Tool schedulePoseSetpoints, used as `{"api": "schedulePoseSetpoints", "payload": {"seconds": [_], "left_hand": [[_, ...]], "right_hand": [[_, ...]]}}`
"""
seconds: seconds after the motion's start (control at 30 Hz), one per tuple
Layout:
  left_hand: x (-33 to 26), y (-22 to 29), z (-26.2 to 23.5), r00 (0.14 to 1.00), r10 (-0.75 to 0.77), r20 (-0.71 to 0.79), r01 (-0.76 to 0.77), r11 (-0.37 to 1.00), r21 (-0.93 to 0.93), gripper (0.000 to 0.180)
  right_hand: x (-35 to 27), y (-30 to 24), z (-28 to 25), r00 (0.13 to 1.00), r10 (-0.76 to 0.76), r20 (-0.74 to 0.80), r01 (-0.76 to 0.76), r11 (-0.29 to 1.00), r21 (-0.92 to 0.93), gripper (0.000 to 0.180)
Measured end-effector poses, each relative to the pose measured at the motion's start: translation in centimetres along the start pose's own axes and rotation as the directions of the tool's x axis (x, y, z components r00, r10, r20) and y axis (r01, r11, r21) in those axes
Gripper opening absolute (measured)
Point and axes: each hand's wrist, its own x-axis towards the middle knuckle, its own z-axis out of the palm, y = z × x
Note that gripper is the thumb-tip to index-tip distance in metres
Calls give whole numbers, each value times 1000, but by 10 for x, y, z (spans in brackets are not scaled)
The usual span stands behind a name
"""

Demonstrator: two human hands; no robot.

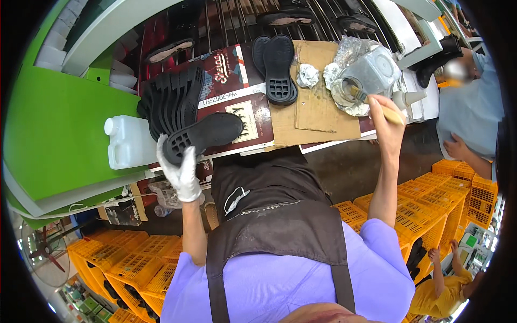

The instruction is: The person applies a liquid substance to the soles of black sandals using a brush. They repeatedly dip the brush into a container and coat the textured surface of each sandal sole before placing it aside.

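My left hand [183,178], in a white glove, grips a black shoe sole [212,132] by its heel end, the grid-like hollows facing up. The sole is tilted at the front edge of the bench. My bare right hand [385,125] is closed round the pale handle of a brush [394,115]. The brush's dark head is at the round mouth of a clear plastic jug [376,69] lying on its side in crumpled wrapping. Several black soles [171,99] stand in a row beyond my left hand. More soles [280,67] lie on the bench, partly overlapping.
Flat cardboard [323,116] and printed box panels [258,126] cover the bench. A white jerrycan [129,142] stands left, beside a green panel [59,129]. Black shoes [285,17] rest on the far rods. Orange crates [425,202] stand behind me; a person in blue [468,107] is at right.
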Motion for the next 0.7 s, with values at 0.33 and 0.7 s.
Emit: {"api": "schedulePoseSetpoints", "payload": {"seconds": [0.33, 0.7], "left_hand": [[7, 2, -52, 575, -732, 366, 794, 390, -467, 62], [-35, -15, -26, 458, -299, 837, 889, 174, -425, 85]], "right_hand": [[56, 48, 26, 968, -175, 178, 242, 829, -503, 24], [26, 36, 13, 984, 112, -138, -90, 984, 153, 23]]}}
